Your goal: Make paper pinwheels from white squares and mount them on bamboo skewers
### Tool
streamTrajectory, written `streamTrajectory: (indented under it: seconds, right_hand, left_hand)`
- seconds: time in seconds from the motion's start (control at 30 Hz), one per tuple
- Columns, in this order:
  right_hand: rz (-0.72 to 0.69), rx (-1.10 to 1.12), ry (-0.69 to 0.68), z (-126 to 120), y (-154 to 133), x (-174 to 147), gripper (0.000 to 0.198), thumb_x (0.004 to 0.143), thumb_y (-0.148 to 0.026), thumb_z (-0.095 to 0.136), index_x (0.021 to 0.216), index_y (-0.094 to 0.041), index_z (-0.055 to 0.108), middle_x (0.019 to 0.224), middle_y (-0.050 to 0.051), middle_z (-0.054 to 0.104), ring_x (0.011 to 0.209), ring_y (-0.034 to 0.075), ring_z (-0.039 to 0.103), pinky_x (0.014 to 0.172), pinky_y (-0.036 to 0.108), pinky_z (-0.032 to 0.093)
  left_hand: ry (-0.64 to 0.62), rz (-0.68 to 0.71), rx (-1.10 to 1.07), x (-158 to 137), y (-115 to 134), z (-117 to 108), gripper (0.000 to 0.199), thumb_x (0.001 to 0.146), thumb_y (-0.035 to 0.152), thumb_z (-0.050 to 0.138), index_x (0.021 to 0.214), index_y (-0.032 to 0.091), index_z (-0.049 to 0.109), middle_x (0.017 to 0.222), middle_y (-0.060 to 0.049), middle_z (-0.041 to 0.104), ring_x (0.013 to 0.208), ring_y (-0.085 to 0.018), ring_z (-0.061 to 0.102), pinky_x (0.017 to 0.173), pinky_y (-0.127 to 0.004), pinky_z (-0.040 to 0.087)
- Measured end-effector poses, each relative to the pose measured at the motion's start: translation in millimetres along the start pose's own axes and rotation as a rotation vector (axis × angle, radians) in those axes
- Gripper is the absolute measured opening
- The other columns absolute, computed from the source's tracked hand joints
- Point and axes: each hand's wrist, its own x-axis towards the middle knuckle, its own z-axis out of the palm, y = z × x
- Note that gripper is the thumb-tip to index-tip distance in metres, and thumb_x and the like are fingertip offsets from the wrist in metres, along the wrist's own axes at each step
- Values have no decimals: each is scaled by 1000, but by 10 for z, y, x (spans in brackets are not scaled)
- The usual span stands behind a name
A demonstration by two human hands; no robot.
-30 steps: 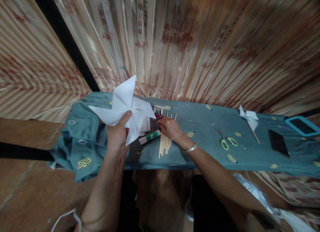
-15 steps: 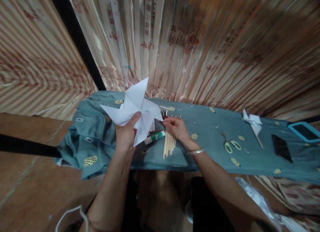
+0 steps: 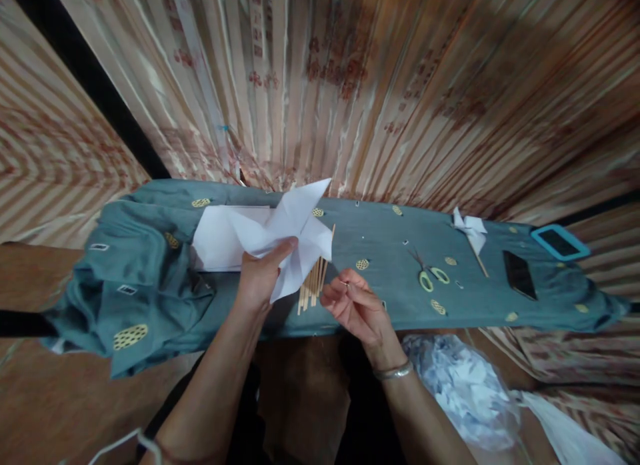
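Note:
My left hand (image 3: 263, 271) grips a white paper pinwheel (image 3: 305, 228), its thumb pressed on the folded middle. To the right of it, my right hand (image 3: 356, 305) is turned palm up, with thumb and finger pinched on a small thin pin (image 3: 345, 284). Apart from the pinwheel, that hand hovers by the table's near edge. Several wooden sticks (image 3: 313, 285) lie between the hands, partly hidden under the pinwheel. White paper sheets (image 3: 220, 238) rest on the cloth behind my left hand.
Scissors with green handles (image 3: 427, 275), a small pinwheel on a stick (image 3: 473, 231), a black phone (image 3: 520, 275) and a blue-framed tablet (image 3: 560, 242) lie to the right on the green cloth (image 3: 385, 231). Below stands a clear bag of paper scraps (image 3: 465, 385). A curtain (image 3: 320, 85) hangs behind.
My right hand has left the spot beside the sticks, come nearer to me and turned palm up with the pin. The pinwheel has shifted right and lower; the camera view has swung right.

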Motion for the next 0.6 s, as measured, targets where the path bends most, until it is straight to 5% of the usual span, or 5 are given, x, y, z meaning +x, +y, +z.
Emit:
streamTrajectory:
  seconds: [0.2,0.37,0.6]
  right_hand:
    - [-101,-134,86,-50,-323,-112,18,61,-35,86,72,-28,74,63,-4,65,62,11,58,63,26,48]
    - [-395,-659,246,-98,-691,-166,8,71,-27,79,78,-26,75,77,0,73,73,15,64,74,31,51]
    - [-564,-885,337,-370,-661,-357,10,80,-20,71,85,-28,75,105,1,72,103,20,65,97,39,47]
  left_hand:
    - [-64,-122,111,-130,-154,207,36,46,28,88,74,11,73,74,-5,75,65,-19,68,66,-31,56]
    - [-83,-110,152,-206,-262,401,34,46,27,87,74,13,73,71,-4,75,64,-19,68,68,-32,56]
    - [-169,-140,155,-333,-531,696,44,45,24,87,85,12,71,81,-4,76,74,-19,69,74,-31,56]
